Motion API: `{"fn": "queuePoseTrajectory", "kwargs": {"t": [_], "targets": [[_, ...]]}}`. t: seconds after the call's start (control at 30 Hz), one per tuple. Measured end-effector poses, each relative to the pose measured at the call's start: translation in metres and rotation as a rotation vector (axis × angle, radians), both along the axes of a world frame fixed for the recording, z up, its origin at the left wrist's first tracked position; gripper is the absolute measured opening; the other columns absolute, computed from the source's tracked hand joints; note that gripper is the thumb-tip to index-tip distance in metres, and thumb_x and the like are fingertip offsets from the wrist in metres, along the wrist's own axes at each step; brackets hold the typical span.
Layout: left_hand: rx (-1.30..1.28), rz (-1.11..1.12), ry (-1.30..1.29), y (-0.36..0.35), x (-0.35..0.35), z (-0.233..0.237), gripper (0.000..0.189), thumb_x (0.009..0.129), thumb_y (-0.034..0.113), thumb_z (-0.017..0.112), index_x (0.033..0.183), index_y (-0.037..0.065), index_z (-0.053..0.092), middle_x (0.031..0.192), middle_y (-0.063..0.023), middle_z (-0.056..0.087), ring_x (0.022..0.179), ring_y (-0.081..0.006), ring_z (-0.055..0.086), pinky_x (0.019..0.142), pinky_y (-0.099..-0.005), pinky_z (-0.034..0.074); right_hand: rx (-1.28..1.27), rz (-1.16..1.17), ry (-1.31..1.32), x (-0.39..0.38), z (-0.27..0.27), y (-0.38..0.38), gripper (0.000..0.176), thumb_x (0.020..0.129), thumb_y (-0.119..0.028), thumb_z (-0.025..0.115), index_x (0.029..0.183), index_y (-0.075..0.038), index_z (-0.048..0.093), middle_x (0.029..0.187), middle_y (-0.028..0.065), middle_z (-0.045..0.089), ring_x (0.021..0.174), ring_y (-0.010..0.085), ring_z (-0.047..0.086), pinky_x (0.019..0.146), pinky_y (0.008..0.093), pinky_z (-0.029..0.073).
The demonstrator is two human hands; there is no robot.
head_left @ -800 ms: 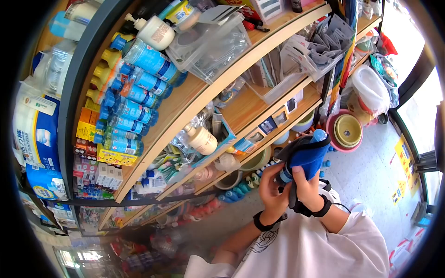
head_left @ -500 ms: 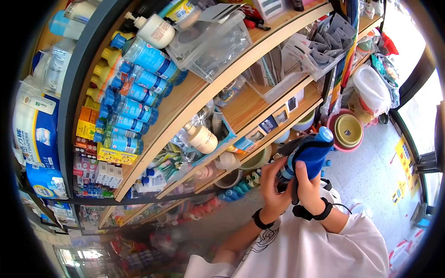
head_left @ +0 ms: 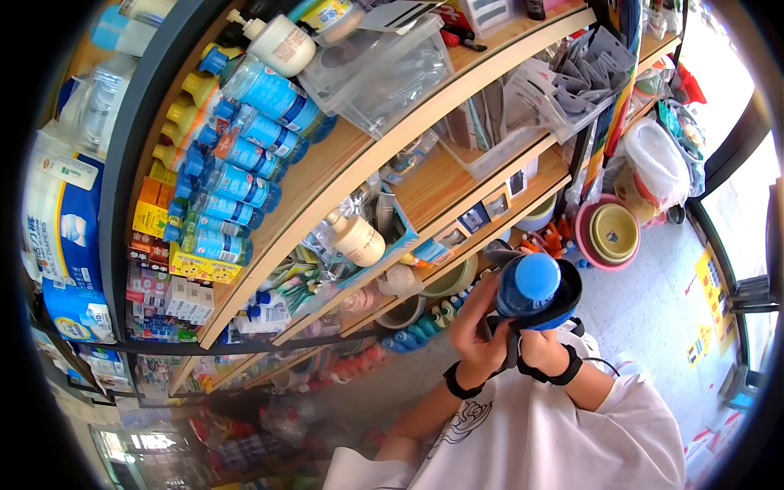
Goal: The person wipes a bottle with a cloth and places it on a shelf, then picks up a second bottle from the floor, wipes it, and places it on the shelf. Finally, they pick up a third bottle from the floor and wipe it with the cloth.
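Beside wooden shelves (head_left: 433, 200), two hands (head_left: 480, 347) (head_left: 545, 353) in a grip around one blue-capped bottle (head_left: 521, 296) and one blue pouch (head_left: 563, 305).

"diapers" can be read on the large blue and white plastic pack (head_left: 76, 214); the small print on the blue-labelled clear plastic bottles (head_left: 238, 184) is too small to read.

There are two hands, one left hand (head_left: 482, 335) and one right hand (head_left: 543, 349), with one bottle (head_left: 531, 287) and one pouch (head_left: 569, 300). The shelves carry two pump bottles (head_left: 358, 239), four yellow-capped bottles (head_left: 182, 111), at least six blue-labelled bottles (head_left: 265, 96) and four picture cards (head_left: 474, 218) along one edge. One pink basin (head_left: 583, 232) holds at least two yellowish bowls (head_left: 615, 231).
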State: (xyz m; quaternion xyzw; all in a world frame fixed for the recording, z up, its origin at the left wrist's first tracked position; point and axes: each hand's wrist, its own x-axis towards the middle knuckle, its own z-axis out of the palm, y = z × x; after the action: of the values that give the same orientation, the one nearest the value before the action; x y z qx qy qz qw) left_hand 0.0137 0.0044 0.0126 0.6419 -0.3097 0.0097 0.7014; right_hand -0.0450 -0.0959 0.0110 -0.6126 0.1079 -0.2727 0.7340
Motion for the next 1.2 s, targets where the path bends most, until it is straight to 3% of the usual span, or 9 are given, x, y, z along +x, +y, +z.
{"fn": "queuePoseTrajectory", "kwargs": {"t": [0.1,0.17,0.33,0.43,0.47,0.5,0.6,1.03,1.2], "targets": [[0.107,-0.042,-0.197,0.002,0.011,0.000,0.043,0.089,0.008,0.062,0.128,-0.011,0.059,0.135,-0.0233,0.055,0.122,-0.0328,0.057,0.101,-0.0416,0.047,0.175,-0.005,-0.005,0.005,0.002,0.001,0.082,0.076,-0.033,0.083,0.136,0.006,0.044,0.132,0.0205,0.058,0.123,0.0286,0.056,0.108,0.0386,0.039],[0.059,-0.053,-0.145,-0.002,0.007,0.008,0.043,0.091,0.015,0.060,0.126,-0.011,0.060,0.133,-0.0213,0.054,0.120,-0.0316,0.056,0.101,-0.0415,0.045,-0.112,-0.121,-0.121,0.010,0.005,-0.004,0.093,0.067,-0.033,0.091,0.136,0.006,0.043,0.127,0.0192,0.061,0.117,0.0265,0.061,0.104,0.0376,0.043],[0.124,-0.087,0.015,0.015,0.005,0.029,0.068,0.093,0.048,0.056,0.128,-0.009,0.059,0.127,-0.0176,0.051,0.107,-0.0247,0.055,0.093,-0.0363,0.044,0.006,-0.211,-0.072,0.005,0.007,0.000,0.068,0.067,-0.030,0.091,0.117,0.006,0.061,0.119,0.0211,0.065,0.107,0.0299,0.066,0.096,0.0372,0.049],[-0.069,0.036,-0.007,0.011,0.011,0.034,0.072,0.091,0.050,0.058,0.131,-0.009,0.056,0.129,-0.0182,0.052,0.105,-0.0233,0.054,0.090,-0.0355,0.044,-0.359,-0.195,-0.076,0.006,0.013,-0.015,0.072,0.065,-0.029,0.091,0.119,0.007,0.059,0.114,0.0232,0.066,0.105,0.0321,0.067,0.093,0.0372,0.051],[-0.093,-0.028,-0.034,0.016,0.018,0.036,0.069,0.088,0.038,0.070,0.135,-0.008,0.050,0.127,-0.0182,0.055,0.106,-0.0226,0.056,0.093,-0.0350,0.045,-0.441,-0.197,-0.174,0.010,0.020,-0.018,0.073,0.063,-0.026,0.091,0.121,0.006,0.060,0.109,0.0217,0.067,0.096,0.0334,0.068,0.086,0.0380,0.053],[-0.093,-0.026,-0.033,0.016,0.019,0.045,0.069,0.088,0.038,0.070,0.135,-0.008,0.050,0.127,-0.0182,0.055,0.106,-0.0226,0.056,0.093,-0.0350,0.045,-0.440,-0.195,-0.174,0.011,0.022,-0.020,0.073,0.063,-0.026,0.091,0.121,0.006,0.060,0.109,0.0217,0.067,0.096,0.0334,0.068,0.086,0.0380,0.053],[-0.013,-0.114,0.143,0.016,0.020,0.068,0.077,0.074,0.005,0.083,0.139,-0.008,0.044,0.119,-0.0180,0.061,0.111,-0.0233,0.060,0.101,-0.0357,0.045,-0.655,-0.059,-0.136,0.014,0.028,-0.019,0.072,0.063,-0.020,0.087,0.126,0.001,0.061,0.103,0.0159,0.068,0.083,0.0331,0.065,0.074,0.0382,0.053],[-0.048,-0.244,0.326,0.036,0.020,0.087,0.054,0.091,0.031,0.068,0.126,-0.007,0.054,0.123,-0.0242,0.061,0.113,-0.0289,0.060,0.102,-0.0406,0.045,-0.836,-0.071,-0.198,0.011,0.027,-0.028,0.072,0.066,-0.031,0.085,0.125,0.003,0.061,0.107,0.0182,0.066,0.086,0.0336,0.066,0.076,0.0385,0.054],[-0.180,-0.162,0.410,0.037,0.027,0.092,0.051,0.093,0.038,0.065,0.120,-0.004,0.054,0.120,-0.0289,0.059,0.113,-0.0352,0.059,0.099,-0.0464,0.047,-0.361,-0.012,-0.250,0.014,0.004,-0.014,0.075,0.073,-0.034,0.086,0.128,0.005,0.053,0.118,0.0211,0.065,0.101,0.0309,0.066,0.089,0.0383,0.052]]}}
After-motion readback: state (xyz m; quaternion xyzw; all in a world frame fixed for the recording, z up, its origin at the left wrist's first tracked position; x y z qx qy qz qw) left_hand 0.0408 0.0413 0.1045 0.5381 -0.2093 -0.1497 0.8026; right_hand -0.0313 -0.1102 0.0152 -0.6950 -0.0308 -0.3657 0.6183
